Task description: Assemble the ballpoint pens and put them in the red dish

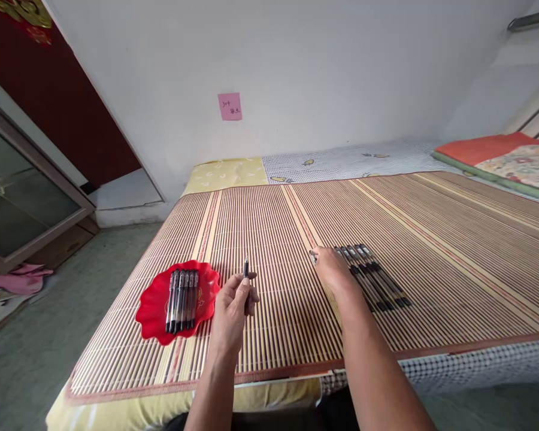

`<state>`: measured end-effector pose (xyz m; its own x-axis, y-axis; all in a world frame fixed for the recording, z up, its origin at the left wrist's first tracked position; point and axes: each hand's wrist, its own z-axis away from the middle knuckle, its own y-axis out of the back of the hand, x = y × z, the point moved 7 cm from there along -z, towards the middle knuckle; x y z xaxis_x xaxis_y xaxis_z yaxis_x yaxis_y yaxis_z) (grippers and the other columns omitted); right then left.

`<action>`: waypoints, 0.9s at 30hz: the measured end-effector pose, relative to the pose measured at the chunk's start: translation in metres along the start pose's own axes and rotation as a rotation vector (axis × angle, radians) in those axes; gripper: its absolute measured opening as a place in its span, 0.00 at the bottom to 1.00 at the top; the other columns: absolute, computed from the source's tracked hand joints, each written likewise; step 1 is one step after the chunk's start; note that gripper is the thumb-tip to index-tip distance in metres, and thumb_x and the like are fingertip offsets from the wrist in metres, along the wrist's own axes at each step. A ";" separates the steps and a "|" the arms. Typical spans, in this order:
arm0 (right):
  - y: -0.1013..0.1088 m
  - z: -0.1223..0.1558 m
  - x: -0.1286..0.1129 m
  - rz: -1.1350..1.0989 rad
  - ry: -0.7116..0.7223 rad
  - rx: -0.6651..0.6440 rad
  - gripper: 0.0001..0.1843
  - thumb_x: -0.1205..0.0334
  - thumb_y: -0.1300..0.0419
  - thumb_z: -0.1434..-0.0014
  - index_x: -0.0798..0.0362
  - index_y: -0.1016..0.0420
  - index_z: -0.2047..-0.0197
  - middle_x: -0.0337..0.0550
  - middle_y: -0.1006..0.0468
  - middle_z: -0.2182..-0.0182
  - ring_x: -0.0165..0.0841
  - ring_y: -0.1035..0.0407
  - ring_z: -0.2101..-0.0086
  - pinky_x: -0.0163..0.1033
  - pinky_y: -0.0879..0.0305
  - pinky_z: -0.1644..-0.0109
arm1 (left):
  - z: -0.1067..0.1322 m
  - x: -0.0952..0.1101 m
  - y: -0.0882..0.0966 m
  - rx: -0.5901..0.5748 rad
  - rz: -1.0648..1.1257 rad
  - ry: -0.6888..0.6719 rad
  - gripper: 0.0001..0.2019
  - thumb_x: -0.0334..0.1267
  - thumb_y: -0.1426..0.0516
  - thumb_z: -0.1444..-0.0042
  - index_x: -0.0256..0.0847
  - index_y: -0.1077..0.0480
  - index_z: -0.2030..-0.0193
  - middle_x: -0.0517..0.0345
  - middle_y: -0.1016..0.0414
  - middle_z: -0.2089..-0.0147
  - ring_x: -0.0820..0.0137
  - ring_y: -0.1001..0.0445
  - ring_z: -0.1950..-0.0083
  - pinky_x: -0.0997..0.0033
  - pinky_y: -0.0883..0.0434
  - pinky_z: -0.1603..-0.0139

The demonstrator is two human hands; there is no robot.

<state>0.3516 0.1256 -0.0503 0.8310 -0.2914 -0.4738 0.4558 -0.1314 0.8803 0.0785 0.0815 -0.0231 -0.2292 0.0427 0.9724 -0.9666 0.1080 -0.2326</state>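
Note:
My left hand [234, 305] is closed around a black pen [245, 269], holding it upright with the tip pointing up, just right of a red scalloped plate [151, 311]. Several black pens [182, 292] lie side by side in that plate. My right hand [330, 267] rests on the striped bamboo mat [269, 221], its fingers pinched on the end of a pen at the left edge of a row of several black pens [377, 277] lying on the mat.
The mat covers a bed with a yellow and checked sheet [296, 167]. A folded orange and patterned blanket [503, 157] lies at the far right. A pink note [230, 106] is stuck on the white wall. A glass door and floor clutter are at the left.

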 end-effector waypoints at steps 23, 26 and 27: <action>-0.036 0.021 -0.061 -0.134 0.131 -0.137 0.07 0.76 0.37 0.45 0.55 0.22 0.66 0.52 0.18 0.62 0.41 0.24 0.61 0.41 0.37 0.59 | 0.000 -0.004 -0.006 -0.060 -0.040 -0.004 0.20 0.51 0.40 0.36 0.36 0.24 0.48 0.63 0.31 0.74 0.78 0.40 0.76 0.78 0.43 0.75; -0.026 0.020 -0.065 -0.255 0.192 -0.123 0.04 0.71 0.37 0.43 0.53 0.25 0.66 0.46 0.19 0.64 0.37 0.25 0.63 0.39 0.36 0.60 | 0.001 -0.003 -0.010 -0.087 -0.044 0.007 0.21 0.52 0.40 0.37 0.35 0.23 0.48 0.64 0.32 0.75 0.79 0.42 0.77 0.78 0.45 0.76; -0.022 0.019 -0.067 -0.312 0.213 -0.113 0.02 0.68 0.38 0.41 0.53 0.26 0.65 0.44 0.19 0.64 0.35 0.25 0.64 0.38 0.35 0.60 | 0.001 -0.003 -0.011 -0.099 -0.044 0.013 0.22 0.53 0.39 0.37 0.35 0.23 0.49 0.64 0.32 0.75 0.79 0.43 0.78 0.78 0.46 0.77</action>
<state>0.2794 0.1297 -0.0376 0.6889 -0.0491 -0.7232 0.7196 -0.0740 0.6905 0.0902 0.0792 -0.0237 -0.1850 0.0489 0.9815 -0.9593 0.2080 -0.1912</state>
